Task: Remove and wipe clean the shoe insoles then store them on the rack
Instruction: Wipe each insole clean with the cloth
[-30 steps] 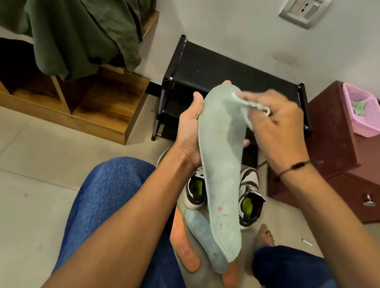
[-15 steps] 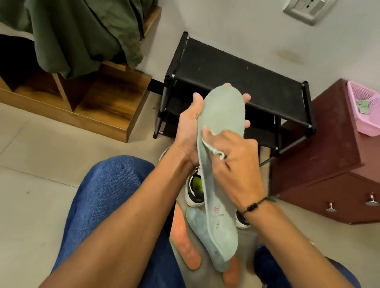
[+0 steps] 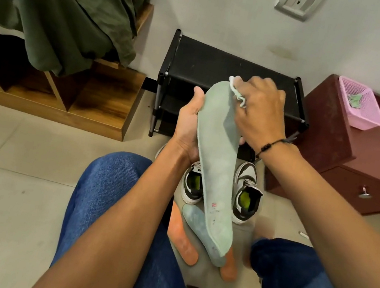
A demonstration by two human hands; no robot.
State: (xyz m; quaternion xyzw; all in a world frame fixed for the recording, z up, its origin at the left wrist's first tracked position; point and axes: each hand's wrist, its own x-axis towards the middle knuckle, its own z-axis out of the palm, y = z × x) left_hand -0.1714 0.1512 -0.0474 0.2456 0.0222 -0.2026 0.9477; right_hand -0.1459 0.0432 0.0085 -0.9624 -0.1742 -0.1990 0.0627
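Pink basket (image 3: 360, 115) on the maroon cabinet (image 3: 335, 149), far right: holds a small crumpled greenish scrap (image 3: 355, 100), nothing else visible inside. Black rack (image 3: 224, 71) against the wall, top shelf bare; lower shelves mostly hidden behind the hands. Two shoes (image 3: 247, 194) on the floor just in front of the rack, openings up, yellow-green lining showing in both.

Pale green insole (image 3: 218, 164) is held up in the air over the shoes, toe end high, heel end hanging low between the knees, tilted. Left hand (image 3: 188, 128) grips it from the left edge near the toe half: thumb along the front edge, fingers curled behind, one tip showing past the right edge. Right hand (image 3: 260, 113) sits at the toe end, fingers bunched together pinching a small white cloth (image 3: 237, 93) and pressing it onto the insole's top right edge.

On the floor below: a second blue-green insole (image 3: 194, 226) lying across two orange insoles (image 3: 182, 239).
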